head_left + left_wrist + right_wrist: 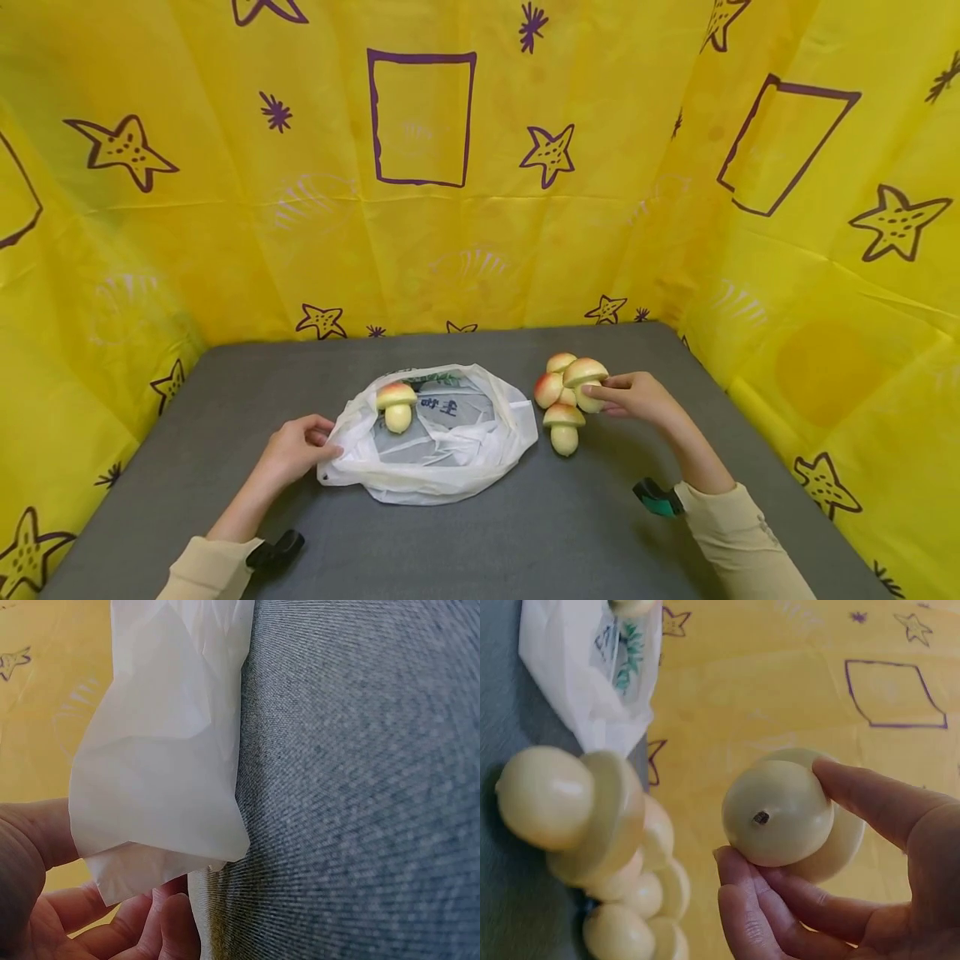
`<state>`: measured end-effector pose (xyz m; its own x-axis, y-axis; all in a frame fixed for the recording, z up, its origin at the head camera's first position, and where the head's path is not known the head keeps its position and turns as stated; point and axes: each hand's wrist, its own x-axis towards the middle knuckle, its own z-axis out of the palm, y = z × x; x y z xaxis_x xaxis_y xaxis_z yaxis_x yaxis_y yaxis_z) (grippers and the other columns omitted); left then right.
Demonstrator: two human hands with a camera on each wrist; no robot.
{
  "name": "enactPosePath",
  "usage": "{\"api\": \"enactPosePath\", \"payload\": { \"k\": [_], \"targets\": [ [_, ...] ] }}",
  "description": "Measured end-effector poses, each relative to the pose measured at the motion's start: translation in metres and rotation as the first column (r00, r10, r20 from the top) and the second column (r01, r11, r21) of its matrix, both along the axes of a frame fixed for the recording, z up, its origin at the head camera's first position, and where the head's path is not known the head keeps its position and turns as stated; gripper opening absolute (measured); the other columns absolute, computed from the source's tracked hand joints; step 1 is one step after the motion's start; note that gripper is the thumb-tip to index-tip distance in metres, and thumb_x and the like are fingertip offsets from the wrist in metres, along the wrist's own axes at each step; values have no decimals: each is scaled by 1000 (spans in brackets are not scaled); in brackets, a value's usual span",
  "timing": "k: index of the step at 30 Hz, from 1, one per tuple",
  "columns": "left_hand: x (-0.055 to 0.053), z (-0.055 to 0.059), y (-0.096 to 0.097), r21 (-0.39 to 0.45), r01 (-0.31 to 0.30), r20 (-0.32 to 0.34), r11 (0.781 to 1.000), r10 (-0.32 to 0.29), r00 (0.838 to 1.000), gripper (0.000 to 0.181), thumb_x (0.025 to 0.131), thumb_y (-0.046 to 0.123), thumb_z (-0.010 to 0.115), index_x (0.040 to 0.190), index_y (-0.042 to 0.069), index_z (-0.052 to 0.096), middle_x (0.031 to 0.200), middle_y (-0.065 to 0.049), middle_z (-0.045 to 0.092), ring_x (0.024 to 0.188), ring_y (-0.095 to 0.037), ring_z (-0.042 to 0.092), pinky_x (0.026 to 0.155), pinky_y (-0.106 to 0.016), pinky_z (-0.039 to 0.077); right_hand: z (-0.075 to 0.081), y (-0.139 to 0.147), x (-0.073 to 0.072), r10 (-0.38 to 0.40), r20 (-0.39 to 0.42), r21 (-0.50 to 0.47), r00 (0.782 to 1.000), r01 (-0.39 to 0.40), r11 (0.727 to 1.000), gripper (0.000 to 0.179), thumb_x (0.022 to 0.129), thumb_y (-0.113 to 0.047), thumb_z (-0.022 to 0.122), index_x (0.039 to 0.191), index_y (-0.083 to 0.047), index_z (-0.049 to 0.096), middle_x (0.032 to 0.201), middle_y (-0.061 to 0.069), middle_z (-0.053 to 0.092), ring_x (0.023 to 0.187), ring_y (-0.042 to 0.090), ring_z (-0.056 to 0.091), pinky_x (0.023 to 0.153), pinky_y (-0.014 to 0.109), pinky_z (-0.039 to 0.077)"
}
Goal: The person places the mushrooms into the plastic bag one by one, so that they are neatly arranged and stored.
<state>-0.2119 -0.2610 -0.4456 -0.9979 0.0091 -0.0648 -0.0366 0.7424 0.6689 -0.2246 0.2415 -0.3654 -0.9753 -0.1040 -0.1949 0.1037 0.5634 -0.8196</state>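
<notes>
In the head view a white plastic bag [435,483] lies with its mouth spread wide, and one toy mushroom [397,407] sits inside at its left. My left hand [296,450] pinches the bag's left edge; the left wrist view shows the white plastic [161,780] between thumb and fingers. At the right, my right hand [637,398] holds a toy mushroom [585,373] by its stem, thumb on one side and fingers on the other. The right wrist view shows the held mushroom's pale stem end [778,814] with a small dark spot, apart from the pile.
Several more toy mushrooms with red-yellow caps lie together right of the bag, the nearest mushroom [564,429] toward me. Everything is on a dark grey table [465,550]. A yellow patterned curtain [420,250] encloses the back and sides.
</notes>
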Motion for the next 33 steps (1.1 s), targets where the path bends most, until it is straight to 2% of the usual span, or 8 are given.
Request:
{"api": "enactPosePath", "payload": {
  "k": [10, 14, 19, 23, 29, 33],
  "targets": [
    [2, 3, -1, -6, -1, -14, 1000, 1, 1000, 43, 74, 19, 78, 107, -4, 62, 81, -8, 63, 70, -18, 53, 60, -30, 43, 8, -28, -15, 40, -21, 8, 999, -39, 999, 72, 86, -43, 66, 130, 12, 49, 130, 30, 52, 99, 32, 67, 83, 36, 53],
    [2, 2, -2, -7, -1, -19, 1000, 1, 1000, 43, 74, 19, 78, 107, -3, 62, 81, -8, 64, 70, -18, 54, 60, -30, 43, 10, -39, -20, 60, -29, 20, 998, -60, 998, 65, 86, -44, 65, 123, 8, 57, 127, 27, 56, 99, 32, 67, 84, 38, 53],
    [2, 1, -3, -4, -8, -16, 1000, 8, 1000, 43, 75, 19, 78, 107, -4, 62, 81, -8, 63, 71, -19, 54, 60, -30, 43, 12, -53, -25, 82, -33, -20, 996, -83, 996, 57, 86, -42, 66, 117, 6, 62, 126, 25, 57, 99, 32, 67, 86, 40, 52],
    [3, 0, -3, -5, -17, -19, 1000, 17, 1000, 42, 74, 19, 78, 106, -3, 62, 81, -8, 63, 70, -19, 54, 60, -30, 43, 13, -62, -30, 91, -33, -45, 995, -93, 995, 60, 86, -41, 67, 123, 6, 58, 128, 25, 56, 101, 33, 66, 88, 41, 51],
    [3, -2, 0, 6, -6, -39, 1000, 6, 999, 42, 74, 19, 79, 106, -3, 63, 80, -7, 63, 69, -17, 53, 60, -30, 43, 12, -71, -33, 73, -15, -67, 997, -74, 995, 59, 84, -42, 69, 119, 6, 61, 114, 20, 65, 101, 34, 66, 89, 42, 50],
    [3, -3, 0, 11, -8, -39, 1000, 9, 999, 41, 74, 18, 78, 106, -3, 63, 80, -7, 63, 69, -17, 53, 60, -30, 43, 9, -78, -36, 77, -9, -83, 997, -78, 994, 59, 82, -44, 70, 117, 3, 63, 115, 18, 65, 100, 34, 66, 88, 41, 51]
  ]
}}
